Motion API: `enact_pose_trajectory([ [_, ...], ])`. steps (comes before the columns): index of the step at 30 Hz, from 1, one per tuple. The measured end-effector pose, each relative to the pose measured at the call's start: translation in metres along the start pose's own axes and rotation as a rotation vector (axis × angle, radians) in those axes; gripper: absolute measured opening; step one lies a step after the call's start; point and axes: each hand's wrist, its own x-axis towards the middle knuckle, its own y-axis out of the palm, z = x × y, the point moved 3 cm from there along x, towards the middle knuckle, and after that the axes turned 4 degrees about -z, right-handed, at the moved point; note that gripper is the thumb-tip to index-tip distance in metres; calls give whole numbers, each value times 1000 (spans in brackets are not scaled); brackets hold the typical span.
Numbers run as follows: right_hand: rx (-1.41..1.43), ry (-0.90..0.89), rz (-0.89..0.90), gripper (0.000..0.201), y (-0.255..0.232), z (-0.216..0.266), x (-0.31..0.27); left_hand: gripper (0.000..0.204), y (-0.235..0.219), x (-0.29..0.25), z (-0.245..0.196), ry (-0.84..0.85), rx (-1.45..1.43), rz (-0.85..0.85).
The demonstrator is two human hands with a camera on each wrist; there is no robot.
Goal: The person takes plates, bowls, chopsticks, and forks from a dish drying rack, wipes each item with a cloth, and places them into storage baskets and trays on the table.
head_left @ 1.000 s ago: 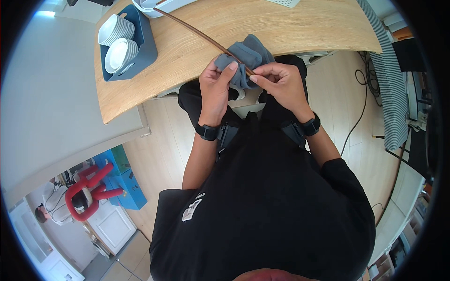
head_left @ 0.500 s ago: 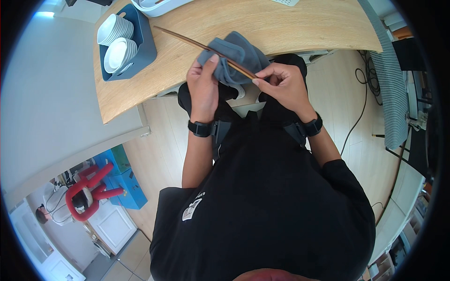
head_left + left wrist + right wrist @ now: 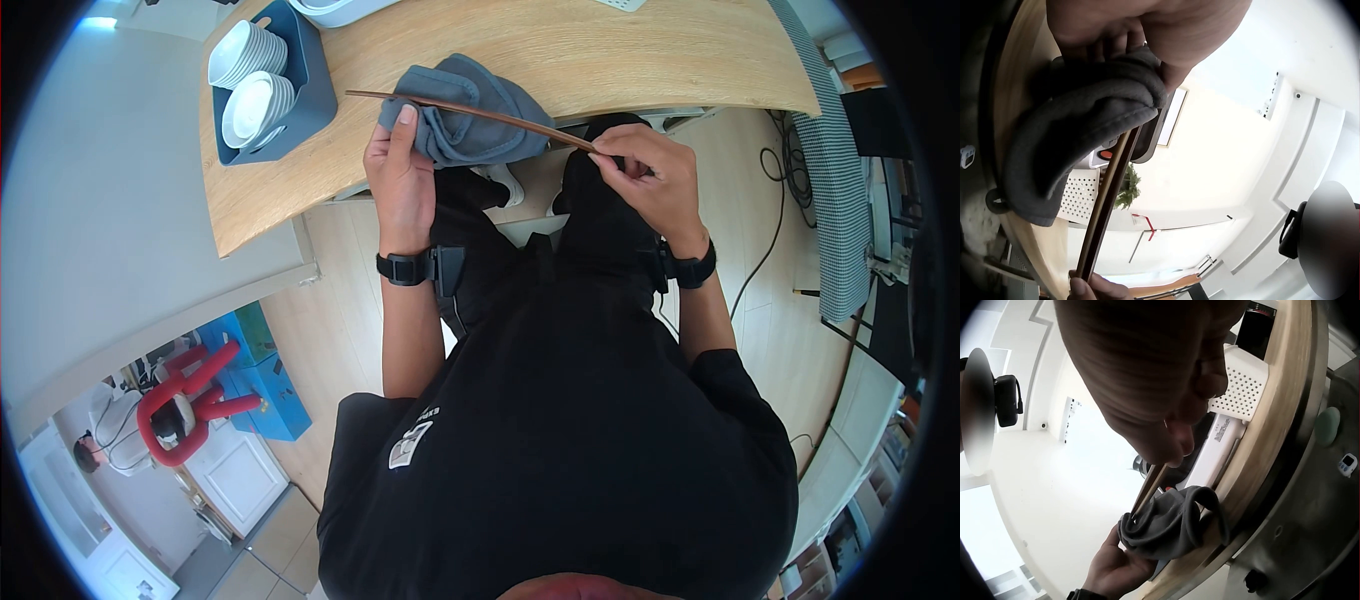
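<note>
1. The left hand (image 3: 402,185) points away from the body, with the forearm almost straight behind it. The thumb lies on top of the cloth (image 3: 480,135), and the other fingers are mostly hidden under it.
2. This left hand grips a fold of the cloth, close to the far end of the chopsticks (image 3: 520,123).
3. The right hand (image 3: 655,180) is turned inward, toward the left one. Its thumb and index finger pinch the near end of the chopsticks; the other fingers are bent toward the palm.
4. The two hands are well apart, and each wrist wears a black strap.
5. The chopsticks stretch between the hands, slightly slanted, and their far tip comes out past the cloth.
6. The cloth is grey and loosely bunched. In the head view it overlaps the near edge of the desk (image 3: 640,60); if it touches the wood, I cannot tell.
7. On the desk, to the left, a bin (image 3: 318,90) holds two stacks of white bowls (image 3: 255,105).
</note>
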Motion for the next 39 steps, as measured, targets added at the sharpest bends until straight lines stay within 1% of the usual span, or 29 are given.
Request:
enact_pose_trajectory([
  [2,-31,-121,-32,11,5,8,2,25,5,-2,2,-34,-13,20],
  [3,-31,-121,-32,11,8,8,2,25,5,-3,4,-35,-12,20],
  [5,-58,-195,-66,10,13,10,3,36,8,-5,9,-60,65,79],
  [8,-75,-241,-104,10,20,16,5,33,11,-10,19,-78,61,101],
  [11,-123,-288,-99,11,26,19,5,30,19,-17,26,-110,50,108],
  [15,-119,-286,-92,11,33,20,4,28,28,-23,31,-144,21,125],
  [18,-115,-309,-126,11,36,20,4,27,31,-26,34,-160,18,137],
  [20,-150,-411,-119,11,38,21,4,26,32,-27,39,-187,3,137],
  [21,-150,-410,-119,11,39,22,5,25,33,-27,41,-213,-12,136],
  [25,-162,-430,-104,10,40,25,5,23,37,-29,40,-216,-35,126],
  [28,-171,-438,-85,11,41,28,3,17,40,-30,38,-237,-62,76],
  [31,-157,-442,-79,12,42,27,2,15,37,-29,41,-225,-66,80],
  [33,-142,-447,-81,13,43,30,1,19,32,-27,42,-177,-21,123],
  [35,122,-82,-66,12,43,31,1,19,30,-24,43,-165,-18,108],
  [36,122,-82,-65,12,44,28,-1,19,30,-24,42,-151,-17,93],
  [38,328,144,-120,9,45,11,-6,19,31,-25,39,-148,-20,90],
  [39,328,144,-120,9,45,10,-7,19,32,-25,37,-145,-24,88],
])
